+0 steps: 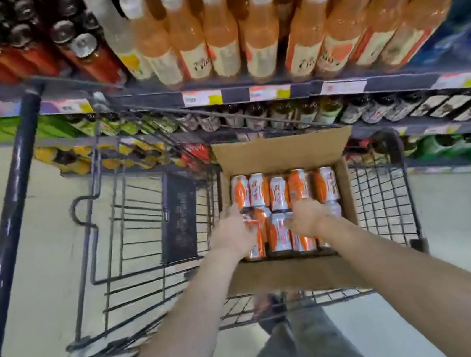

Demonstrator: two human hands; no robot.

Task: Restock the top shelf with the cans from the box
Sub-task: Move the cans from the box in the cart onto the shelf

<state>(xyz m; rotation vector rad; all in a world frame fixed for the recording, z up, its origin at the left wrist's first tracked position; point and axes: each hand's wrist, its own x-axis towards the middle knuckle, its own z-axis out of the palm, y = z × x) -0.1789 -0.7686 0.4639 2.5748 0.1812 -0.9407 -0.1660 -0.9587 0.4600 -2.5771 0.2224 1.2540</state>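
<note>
An open cardboard box (282, 148) sits in a wire shopping cart and holds several orange-and-white cans (278, 191) lying in two rows. My left hand (233, 231) reaches into the box's left side, fingers curled over a can in the near row. My right hand (309, 216) is down in the middle of the box, fingers bent over the cans there. Whether either hand has a firm grip is hidden by the backs of the hands. The top shelf is outside the view.
The dark wire cart (153, 254) has a thick handle bar (14, 221) on the left. Shelves ahead carry orange bottles (219, 31), red bottles (29, 53) and lower rows of small bottles (372, 108). Pale floor lies on both sides; my legs (303, 347) stand behind the cart.
</note>
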